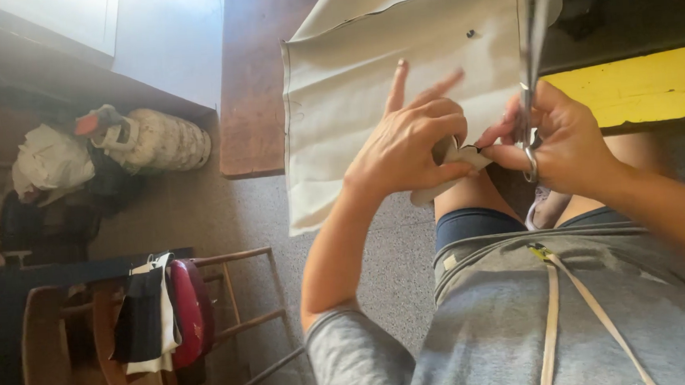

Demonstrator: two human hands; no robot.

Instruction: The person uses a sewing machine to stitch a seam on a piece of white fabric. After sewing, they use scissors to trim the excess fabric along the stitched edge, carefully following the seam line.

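Note:
A cream fabric panel (367, 80) hangs off a wooden table edge toward my lap. My left hand (407, 145) pinches a small folded corner of this cream cloth (455, 158), with the index and middle fingers lifted. My right hand (557, 144) grips metal scissors (530, 54), a finger through a ring handle, blades pointing up along the fabric's right edge. Its fingertips also touch the same fabric corner, meeting the left hand's fingers. A small dark dot (471, 33) marks the fabric.
The brown wooden table (253, 87) stands behind the fabric, and a yellow surface (637, 87) lies at right. At left are a wooden chair (230, 302) with a red cushion and draped cloths, a bundle of bags (141, 141), and speckled floor (233, 215).

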